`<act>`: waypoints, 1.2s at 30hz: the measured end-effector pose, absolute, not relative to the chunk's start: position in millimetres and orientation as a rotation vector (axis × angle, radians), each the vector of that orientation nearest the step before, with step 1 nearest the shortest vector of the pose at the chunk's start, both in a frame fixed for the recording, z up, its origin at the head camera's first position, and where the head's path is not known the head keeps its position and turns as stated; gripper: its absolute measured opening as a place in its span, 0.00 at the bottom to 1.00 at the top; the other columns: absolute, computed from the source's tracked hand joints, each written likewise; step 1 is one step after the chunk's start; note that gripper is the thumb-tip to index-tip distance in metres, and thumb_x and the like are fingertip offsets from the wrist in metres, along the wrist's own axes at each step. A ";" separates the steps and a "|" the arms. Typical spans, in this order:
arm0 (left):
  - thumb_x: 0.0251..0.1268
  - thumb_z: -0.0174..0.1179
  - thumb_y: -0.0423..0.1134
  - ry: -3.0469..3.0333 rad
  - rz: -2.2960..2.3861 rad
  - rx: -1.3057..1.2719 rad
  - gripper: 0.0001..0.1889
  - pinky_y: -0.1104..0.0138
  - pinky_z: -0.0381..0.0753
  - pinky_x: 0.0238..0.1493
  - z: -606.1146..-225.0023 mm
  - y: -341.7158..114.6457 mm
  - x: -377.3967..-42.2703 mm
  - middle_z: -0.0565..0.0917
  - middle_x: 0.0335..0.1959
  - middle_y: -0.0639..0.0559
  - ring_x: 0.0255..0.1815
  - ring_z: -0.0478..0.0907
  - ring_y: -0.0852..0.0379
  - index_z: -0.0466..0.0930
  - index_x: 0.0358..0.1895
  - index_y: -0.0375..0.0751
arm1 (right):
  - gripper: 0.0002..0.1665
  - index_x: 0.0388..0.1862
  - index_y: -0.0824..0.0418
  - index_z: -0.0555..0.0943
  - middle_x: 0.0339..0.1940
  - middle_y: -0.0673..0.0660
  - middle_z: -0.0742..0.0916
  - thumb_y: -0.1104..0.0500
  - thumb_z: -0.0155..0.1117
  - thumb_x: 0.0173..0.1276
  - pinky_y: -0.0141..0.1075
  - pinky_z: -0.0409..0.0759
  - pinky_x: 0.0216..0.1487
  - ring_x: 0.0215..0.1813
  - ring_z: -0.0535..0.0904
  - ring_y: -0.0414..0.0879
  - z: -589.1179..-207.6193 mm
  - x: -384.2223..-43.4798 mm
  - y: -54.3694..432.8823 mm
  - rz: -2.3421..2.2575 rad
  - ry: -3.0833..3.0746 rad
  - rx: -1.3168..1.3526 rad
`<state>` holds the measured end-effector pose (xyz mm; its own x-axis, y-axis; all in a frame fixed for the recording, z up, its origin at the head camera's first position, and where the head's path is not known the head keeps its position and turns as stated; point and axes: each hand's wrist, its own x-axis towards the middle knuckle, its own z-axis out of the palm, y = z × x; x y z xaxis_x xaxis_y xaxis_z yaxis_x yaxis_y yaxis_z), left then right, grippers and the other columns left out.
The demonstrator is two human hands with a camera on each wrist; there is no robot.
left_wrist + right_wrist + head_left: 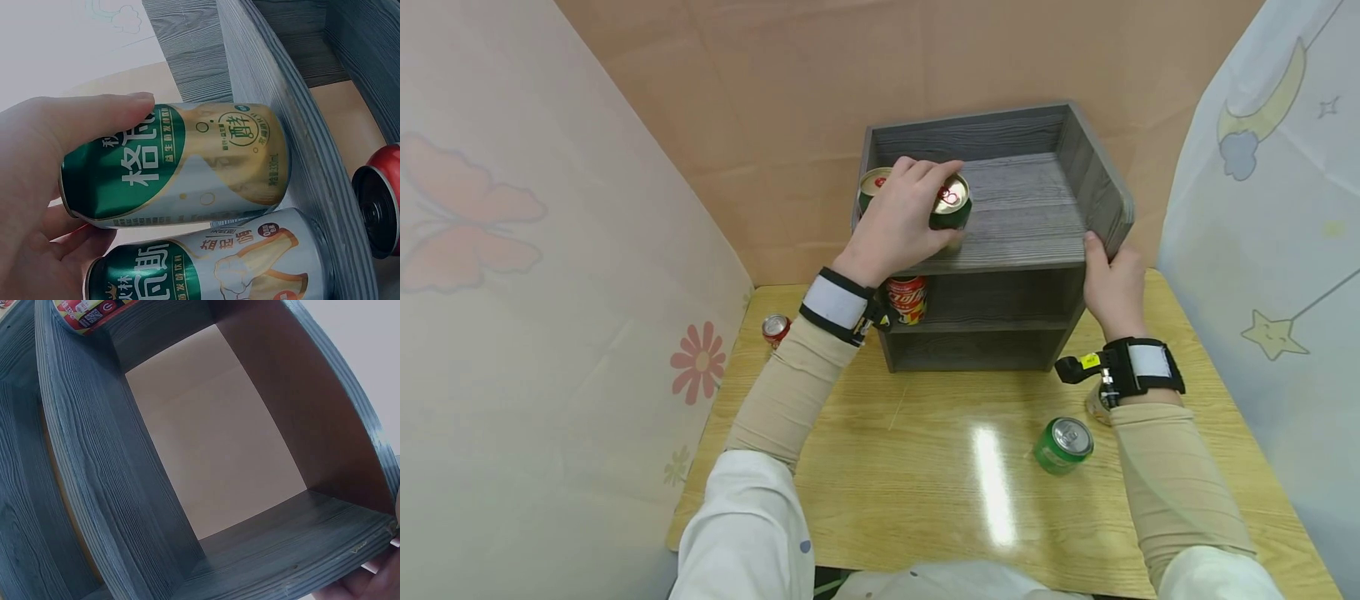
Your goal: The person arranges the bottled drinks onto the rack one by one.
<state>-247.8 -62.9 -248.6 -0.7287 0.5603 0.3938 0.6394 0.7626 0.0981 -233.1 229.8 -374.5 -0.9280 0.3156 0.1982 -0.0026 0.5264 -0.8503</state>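
My left hand (901,215) grips a green, white and gold drink can (181,165) around its top end, at the top shelf of a grey wooden rack (1030,208). Right beside it stands a second can of the same kind (215,262), partly behind the hand in the head view. In the left wrist view, the held can's base is at the shelf board's front edge. My right hand (1116,287) holds the rack's right side panel at the front corner, thumb on the front edge and fingers around the outside.
On the middle shelf a red and yellow can (908,300) stands at the left. A red can (776,329) is on the table (925,483) left of the rack. A green can (1063,444) stands front right, near another can (1097,406) partly behind my right wrist.
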 end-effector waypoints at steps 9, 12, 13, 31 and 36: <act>0.65 0.70 0.49 -2.634 -0.307 -0.901 0.41 0.66 0.67 0.63 -244.7 -58.5 -250.4 0.68 0.67 0.44 0.61 0.67 0.45 0.65 0.76 0.38 | 0.36 0.55 0.68 0.76 0.34 0.59 0.73 0.37 0.41 0.80 0.40 0.64 0.33 0.36 0.68 0.49 -374.5 -231.0 230.2 1.363 -2.434 -0.266; 0.66 0.69 0.50 -2.628 -0.238 -0.884 0.39 0.66 0.68 0.62 -243.8 -57.4 -251.6 0.69 0.67 0.44 0.62 0.67 0.45 0.66 0.76 0.39 | 0.36 0.55 0.69 0.76 0.35 0.59 0.73 0.37 0.41 0.80 0.40 0.64 0.34 0.36 0.69 0.50 -373.9 -230.6 230.2 1.362 -2.433 -0.268; 0.66 0.69 0.50 -2.625 -0.214 -0.877 0.39 0.66 0.68 0.62 -243.5 -57.2 -252.0 0.70 0.66 0.44 0.62 0.68 0.45 0.66 0.76 0.39 | 0.36 0.56 0.69 0.76 0.36 0.60 0.74 0.37 0.41 0.80 0.40 0.64 0.34 0.37 0.69 0.50 -373.6 -230.4 230.0 1.365 -2.431 -0.266; 0.73 0.61 0.53 -2.657 -0.001 -0.785 0.33 0.57 0.62 0.72 -239.7 -57.3 -256.5 0.72 0.69 0.45 0.66 0.71 0.45 0.68 0.76 0.43 | 0.38 0.59 0.69 0.75 0.41 0.62 0.75 0.36 0.40 0.80 0.41 0.65 0.36 0.40 0.69 0.53 -373.7 -230.8 229.8 1.358 -2.444 -0.287; 0.73 0.60 0.53 -2.672 0.008 -0.783 0.34 0.57 0.60 0.72 -238.5 -57.4 -256.7 0.72 0.69 0.45 0.67 0.70 0.45 0.67 0.76 0.43 | 0.37 0.58 0.68 0.75 0.39 0.59 0.74 0.36 0.40 0.80 0.40 0.65 0.35 0.39 0.69 0.50 -373.9 -231.2 230.0 1.366 -2.440 -0.282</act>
